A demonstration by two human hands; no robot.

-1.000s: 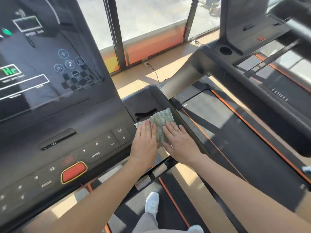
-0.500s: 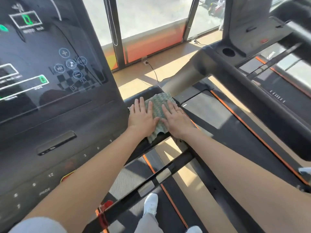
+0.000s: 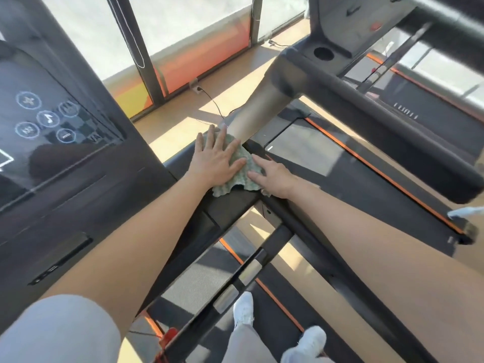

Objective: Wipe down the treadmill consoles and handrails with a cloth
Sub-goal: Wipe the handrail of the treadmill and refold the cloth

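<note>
A green textured cloth (image 3: 242, 166) lies on the black right wing of the treadmill console (image 3: 227, 205), at its far edge. My left hand (image 3: 213, 162) presses flat on the cloth's left part with fingers spread. My right hand (image 3: 273, 176) rests on the cloth's right edge, fingers extended. The console's dark touch screen (image 3: 44, 121) with round icons fills the left of the view. A black handrail (image 3: 251, 271) with silver pulse sensors runs below my arms.
A neighbouring treadmill stands on the right with its thick black handrail (image 3: 387, 121), cup holder (image 3: 324, 54) and orange-edged belt (image 3: 353, 174). Windows and wooden floor lie ahead, with a power cable (image 3: 212, 100). My white shoes (image 3: 243, 309) stand on the belt below.
Both hands have pushed the cloth away from the button panel, outward to the far end of the console's right wing. The view has swung right, so the red button is out of frame.
</note>
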